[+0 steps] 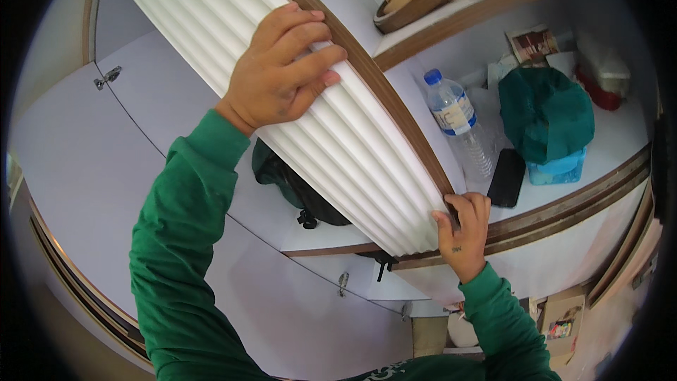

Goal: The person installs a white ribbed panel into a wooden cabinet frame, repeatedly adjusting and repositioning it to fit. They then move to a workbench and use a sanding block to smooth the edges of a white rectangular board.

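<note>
A white fluted panel [338, 120] runs diagonally from far left to near right across a shelf edge [493, 0]. The left hand [282, 70] curls closed over its upper stretch; the right hand [462, 229] pinches its lower, nearer end.

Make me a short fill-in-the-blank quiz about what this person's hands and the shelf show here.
1. Both hands grip a white ____ panel with a brown edge.
2. The left hand presses its upper part; the right hand holds its ____ end.
3. On the shelf, a clear plastic bottle has a ____ cap.
4. Beside the bottle lies a flat ____ phone.

Missing words: ribbed; lower; blue; black
</note>
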Action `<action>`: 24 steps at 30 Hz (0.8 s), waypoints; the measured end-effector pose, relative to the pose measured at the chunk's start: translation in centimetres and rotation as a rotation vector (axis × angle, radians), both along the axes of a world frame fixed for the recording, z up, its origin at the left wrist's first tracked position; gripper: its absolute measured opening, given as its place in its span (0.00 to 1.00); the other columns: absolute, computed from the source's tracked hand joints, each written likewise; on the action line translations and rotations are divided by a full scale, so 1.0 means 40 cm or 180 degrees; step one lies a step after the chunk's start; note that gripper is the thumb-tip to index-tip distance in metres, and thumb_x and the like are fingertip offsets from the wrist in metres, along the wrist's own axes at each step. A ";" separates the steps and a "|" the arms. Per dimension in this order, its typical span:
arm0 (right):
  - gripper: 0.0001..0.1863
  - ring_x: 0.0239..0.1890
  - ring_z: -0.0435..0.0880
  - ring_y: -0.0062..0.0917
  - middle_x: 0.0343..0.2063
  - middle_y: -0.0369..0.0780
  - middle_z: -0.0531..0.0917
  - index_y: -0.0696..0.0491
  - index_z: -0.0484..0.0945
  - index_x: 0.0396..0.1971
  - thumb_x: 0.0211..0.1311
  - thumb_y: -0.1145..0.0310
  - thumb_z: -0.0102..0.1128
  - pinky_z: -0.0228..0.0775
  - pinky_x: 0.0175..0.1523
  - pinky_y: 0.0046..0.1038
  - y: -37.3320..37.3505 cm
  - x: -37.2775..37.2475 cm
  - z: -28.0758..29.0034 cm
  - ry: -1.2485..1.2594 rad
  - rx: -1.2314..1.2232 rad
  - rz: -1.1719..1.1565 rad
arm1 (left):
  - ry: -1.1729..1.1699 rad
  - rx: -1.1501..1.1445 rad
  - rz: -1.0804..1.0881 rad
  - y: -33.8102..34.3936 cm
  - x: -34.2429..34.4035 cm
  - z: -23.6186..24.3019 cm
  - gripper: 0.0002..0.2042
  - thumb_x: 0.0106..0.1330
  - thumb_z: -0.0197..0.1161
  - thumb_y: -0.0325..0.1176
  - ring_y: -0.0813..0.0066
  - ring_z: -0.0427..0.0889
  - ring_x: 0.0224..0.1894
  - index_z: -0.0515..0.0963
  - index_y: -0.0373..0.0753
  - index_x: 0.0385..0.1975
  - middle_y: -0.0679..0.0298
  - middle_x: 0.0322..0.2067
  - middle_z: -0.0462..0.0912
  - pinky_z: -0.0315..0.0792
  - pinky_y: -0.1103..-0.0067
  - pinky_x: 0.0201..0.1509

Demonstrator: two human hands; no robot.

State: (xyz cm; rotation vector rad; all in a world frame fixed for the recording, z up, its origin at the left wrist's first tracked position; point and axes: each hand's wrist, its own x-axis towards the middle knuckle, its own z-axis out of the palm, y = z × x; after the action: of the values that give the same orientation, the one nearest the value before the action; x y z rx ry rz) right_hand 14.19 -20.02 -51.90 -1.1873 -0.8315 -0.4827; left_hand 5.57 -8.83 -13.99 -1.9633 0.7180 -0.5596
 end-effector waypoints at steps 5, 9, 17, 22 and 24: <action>0.15 0.42 0.72 0.43 0.37 0.46 0.74 0.56 0.80 0.43 0.55 0.73 0.71 0.65 0.50 0.41 -0.013 0.003 0.003 -0.0080 0.0015 0.0008 | -0.0061 -0.0026 0.0109 -0.018 0.004 -0.003 0.17 0.58 0.72 0.38 0.54 0.75 0.61 0.84 0.43 0.46 0.60 0.47 0.79 0.64 0.57 0.72; 0.15 0.43 0.72 0.43 0.37 0.46 0.73 0.56 0.80 0.42 0.54 0.75 0.71 0.65 0.50 0.41 -0.013 -0.001 0.001 -0.0045 0.0013 0.0078 | -0.0072 -0.0167 0.0092 -0.016 -0.003 -0.005 0.15 0.59 0.72 0.39 0.56 0.75 0.61 0.84 0.44 0.44 0.61 0.47 0.80 0.64 0.58 0.72; 0.16 0.44 0.74 0.41 0.40 0.46 0.77 0.59 0.78 0.46 0.58 0.74 0.69 0.66 0.52 0.40 -0.067 -0.020 0.069 0.0021 0.0086 0.0190 | -0.0056 -0.0231 -0.0007 -0.014 -0.005 -0.004 0.13 0.60 0.72 0.40 0.58 0.75 0.60 0.84 0.45 0.42 0.62 0.47 0.78 0.64 0.58 0.73; 0.14 0.35 0.78 0.37 0.34 0.44 0.80 0.60 0.79 0.46 0.62 0.73 0.67 0.71 0.46 0.34 -0.106 0.043 0.352 -0.0590 0.0761 0.0477 | -0.0029 -0.0268 -0.0026 -0.011 -0.010 -0.008 0.14 0.61 0.72 0.39 0.57 0.74 0.61 0.83 0.45 0.45 0.61 0.49 0.77 0.63 0.59 0.74; 0.11 0.33 0.79 0.37 0.32 0.45 0.81 0.61 0.80 0.44 0.63 0.74 0.65 0.73 0.43 0.33 -0.109 0.042 0.518 -0.0867 0.0981 0.0720 | -0.0057 -0.0273 -0.0030 0.002 -0.023 -0.017 0.13 0.61 0.71 0.39 0.57 0.74 0.61 0.83 0.44 0.44 0.61 0.49 0.78 0.62 0.59 0.75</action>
State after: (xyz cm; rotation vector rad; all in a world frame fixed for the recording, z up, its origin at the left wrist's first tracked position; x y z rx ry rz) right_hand 15.89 -24.37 -31.17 -0.7428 -1.0685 -0.5700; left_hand 4.65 -8.74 -14.66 -2.0325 0.7027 -0.6219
